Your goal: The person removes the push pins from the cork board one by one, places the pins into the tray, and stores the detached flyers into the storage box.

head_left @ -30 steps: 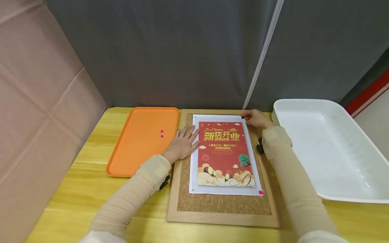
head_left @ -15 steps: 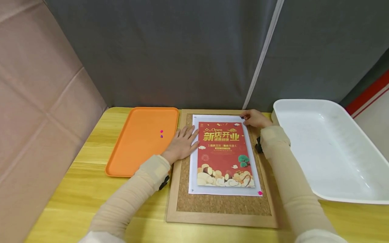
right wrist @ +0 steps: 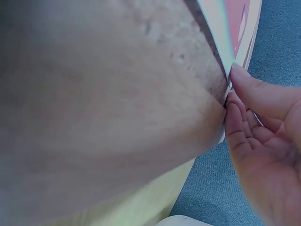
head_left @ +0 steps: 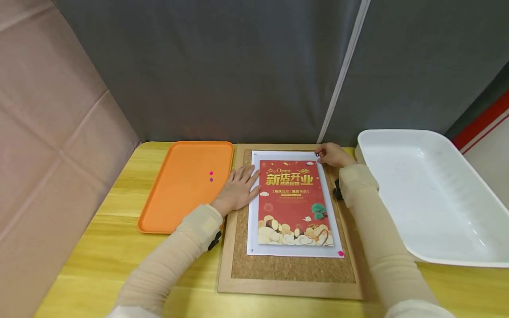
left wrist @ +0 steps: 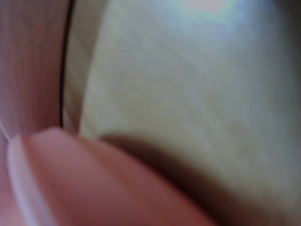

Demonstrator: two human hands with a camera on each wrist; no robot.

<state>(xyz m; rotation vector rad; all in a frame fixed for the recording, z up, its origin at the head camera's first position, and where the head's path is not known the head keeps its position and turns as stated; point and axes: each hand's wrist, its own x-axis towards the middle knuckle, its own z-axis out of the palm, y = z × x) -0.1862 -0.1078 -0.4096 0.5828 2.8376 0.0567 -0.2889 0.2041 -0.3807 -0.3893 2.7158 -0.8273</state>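
A red poster (head_left: 292,207) on a white backing sheet (head_left: 278,251) lies on a wood-framed corkboard (head_left: 294,269). My left hand (head_left: 237,192) rests flat with spread fingers on the sheet's left edge. At the sheet's top right corner, my right hand (head_left: 333,155) pinches a small dark pushpin (head_left: 317,154) between thumb and fingers. The right wrist view has this hand's thumb (right wrist: 261,94) right at the corner, the pin itself hidden. A pink pushpin (head_left: 340,253) sits in the bottom right corner, and small pins show in both left corners.
Left of the board lies an orange tray (head_left: 179,190) with a pink pin (head_left: 211,173) and a purple pin (head_left: 211,179) on it. A deep white tub (head_left: 441,194) stands to the right. A grey curtain (head_left: 222,79) hangs behind the table (head_left: 103,256).
The right hand's fingers have shifted slightly around the dark pin at the top right corner. The left hand stays in place on the sheet.
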